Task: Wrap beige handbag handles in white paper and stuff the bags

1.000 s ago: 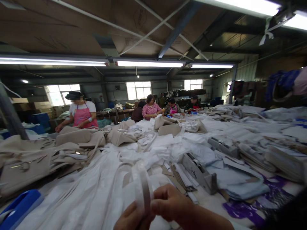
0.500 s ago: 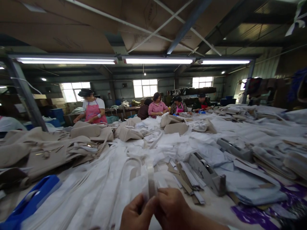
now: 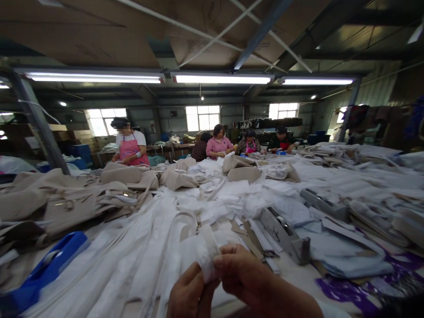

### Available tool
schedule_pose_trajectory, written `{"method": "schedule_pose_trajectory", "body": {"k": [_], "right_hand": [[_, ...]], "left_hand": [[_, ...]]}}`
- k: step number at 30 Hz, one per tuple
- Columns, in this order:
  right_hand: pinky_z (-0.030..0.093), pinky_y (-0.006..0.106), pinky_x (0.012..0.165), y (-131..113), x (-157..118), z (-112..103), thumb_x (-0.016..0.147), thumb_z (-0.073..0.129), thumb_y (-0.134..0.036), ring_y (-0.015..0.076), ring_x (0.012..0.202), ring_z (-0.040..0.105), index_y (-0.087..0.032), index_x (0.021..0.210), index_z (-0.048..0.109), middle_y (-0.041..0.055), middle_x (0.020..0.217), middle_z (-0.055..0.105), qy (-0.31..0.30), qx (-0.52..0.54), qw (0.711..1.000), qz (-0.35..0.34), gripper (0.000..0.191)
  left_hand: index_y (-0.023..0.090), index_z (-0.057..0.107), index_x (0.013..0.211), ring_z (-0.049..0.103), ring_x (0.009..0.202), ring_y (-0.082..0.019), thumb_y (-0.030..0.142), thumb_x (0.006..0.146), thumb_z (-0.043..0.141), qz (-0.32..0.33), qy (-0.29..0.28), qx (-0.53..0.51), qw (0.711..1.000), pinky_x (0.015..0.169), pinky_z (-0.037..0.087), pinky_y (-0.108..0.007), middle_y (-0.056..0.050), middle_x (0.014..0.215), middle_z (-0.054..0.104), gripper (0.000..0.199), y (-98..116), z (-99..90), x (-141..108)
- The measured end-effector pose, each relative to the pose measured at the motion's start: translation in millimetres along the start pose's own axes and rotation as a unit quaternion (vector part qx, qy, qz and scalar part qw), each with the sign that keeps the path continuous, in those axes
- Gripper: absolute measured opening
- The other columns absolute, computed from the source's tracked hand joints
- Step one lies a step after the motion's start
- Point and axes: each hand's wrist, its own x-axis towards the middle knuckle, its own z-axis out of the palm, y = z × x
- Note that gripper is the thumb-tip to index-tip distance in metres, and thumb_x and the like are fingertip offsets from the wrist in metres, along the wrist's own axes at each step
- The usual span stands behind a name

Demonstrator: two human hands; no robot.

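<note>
A beige strap (image 3: pixel 174 223) curves up from the table, and a soft white wrapping sheet (image 3: pixel 203 247) stands in front of me between my hands. My left hand (image 3: pixel 188 289) is closed on the sheet's lower edge, fingers curled. From the right, my right hand (image 3: pixel 243 271) pinches the sheet's side between thumb and fingertips. Whether the strap runs inside the wrapping is hidden. Long white-wrapped strips (image 3: pixel 112 260) lie to the left of my hands. Right of them are flat card strips (image 3: pixel 256 238) beside a grey tape dispenser (image 3: pixel 285 234).
A blue tape dispenser (image 3: pixel 53 267) lies at the left front. Beige handbags (image 3: pixel 69 203) are heaped at the left and farther back. Another grey dispenser (image 3: pixel 323 205) and purple plastic (image 3: pixel 347 287) are at the right. Several co-workers (image 3: pixel 132 148) work across the table.
The white sheet now covers the strip that stood bare between my hands. My right hand has risen slightly and moved apart from my left. The view has shifted a little.
</note>
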Motion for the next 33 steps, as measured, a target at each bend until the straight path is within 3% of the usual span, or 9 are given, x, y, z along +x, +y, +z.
{"method": "schedule_pose_trajectory", "body": {"k": [3,9,11,16,21,24,26,29,33], "right_hand": [[0.023,0.022,0.046,0.7,-3.2,3.1,0.075,0.069,-0.033,0.0067,0.047,0.029,-0.016,0.066,0.056,-0.0062,0.053,0.040,0.027,-0.189,0.978,-0.090,0.023],[0.036,0.028,0.067,1.5,-2.8,-9.3,0.092,0.048,-0.025,0.0137,0.067,0.046,-0.016,0.073,0.060,0.0032,0.071,0.056,-0.018,-0.604,0.734,-0.311,0.024],[0.037,0.028,0.067,1.5,-0.3,-16.4,0.092,0.051,-0.030,0.0142,0.069,0.048,-0.016,0.078,0.062,0.0035,0.073,0.057,-0.039,-0.587,0.760,-0.275,0.023],[0.019,0.022,0.042,-2.4,13.9,-26.8,0.086,0.051,-0.060,0.0058,0.042,0.024,-0.017,0.072,0.056,-0.0055,0.055,0.043,0.019,-0.247,0.968,0.030,0.045],[0.011,0.022,0.039,2.9,30.6,-22.0,0.070,0.073,-0.039,0.0036,0.039,0.022,-0.015,0.066,0.057,-0.0070,0.048,0.044,0.112,-0.163,0.978,0.074,0.030],[0.024,0.021,0.043,5.7,33.5,-21.2,0.068,0.071,-0.030,0.0054,0.045,0.037,-0.012,0.069,0.063,-0.0029,0.056,0.056,0.124,-0.184,0.975,0.008,0.019],[0.030,0.021,0.048,7.1,33.8,-21.9,0.070,0.068,-0.028,0.0075,0.050,0.043,-0.012,0.066,0.064,-0.0026,0.056,0.056,0.111,-0.255,0.960,-0.041,0.017],[0.032,0.024,0.051,9.0,36.1,-22.5,0.075,0.064,-0.028,0.0119,0.055,0.049,-0.013,0.063,0.065,0.0005,0.057,0.059,0.130,-0.494,0.853,-0.107,0.019],[0.037,0.029,0.056,5.8,39.0,-24.8,0.076,0.060,-0.020,0.0225,0.068,0.061,-0.012,0.088,0.071,0.0124,0.083,0.072,0.045,-0.765,0.633,-0.110,0.019]], "left_hand": [[0.016,0.074,0.086,0.056,0.068,-0.016,0.043,0.079,0.070,-0.132,-0.035,-0.125,0.983,0.066,0.049,-0.027,-0.006,0.075,0.062,0.028,3.7,-6.3,3.0],[0.013,0.054,0.074,0.019,0.046,-0.001,0.037,0.067,0.082,-0.389,-0.006,-0.437,0.811,0.040,0.013,-0.013,0.008,0.058,0.035,0.037,-7.2,-13.5,21.1],[0.013,0.054,0.074,0.019,0.046,-0.002,0.033,0.066,0.082,-0.397,-0.006,-0.413,0.820,0.040,0.013,-0.014,0.008,0.057,0.037,0.035,-9.8,-13.0,24.0],[0.012,0.065,0.069,0.027,0.047,-0.006,0.042,0.075,0.072,-0.296,-0.030,-0.096,0.950,0.046,0.019,-0.022,0.007,0.049,0.037,0.031,-9.5,-6.6,22.1],[0.015,0.064,0.067,0.046,0.064,-0.014,0.030,0.082,0.061,-0.177,-0.059,0.123,0.975,0.060,0.029,-0.027,-0.003,0.064,0.057,0.021,-9.2,7.1,18.3],[0.015,0.064,0.077,0.042,0.057,-0.011,0.036,0.079,0.066,-0.260,-0.105,-0.027,0.959,0.055,0.028,-0.024,0.000,0.063,0.052,0.022,-8.4,5.2,24.5],[0.015,0.060,0.082,0.030,0.049,-0.007,0.046,0.075,0.070,-0.363,-0.103,-0.191,0.906,0.048,0.022,-0.021,0.006,0.060,0.042,0.033,-10.1,1.9,32.4],[0.016,0.053,0.079,0.019,0.045,-0.003,0.055,0.068,0.075,-0.438,-0.046,-0.282,0.852,0.045,0.012,-0.017,0.010,0.056,0.031,0.046,-22.8,2.7,46.3],[0.017,0.052,0.070,0.016,0.041,-0.003,0.066,0.056,0.076,-0.411,-0.057,-0.170,0.894,0.042,0.008,-0.019,0.012,0.046,0.025,0.056,-53.9,10.9,61.6]]}}
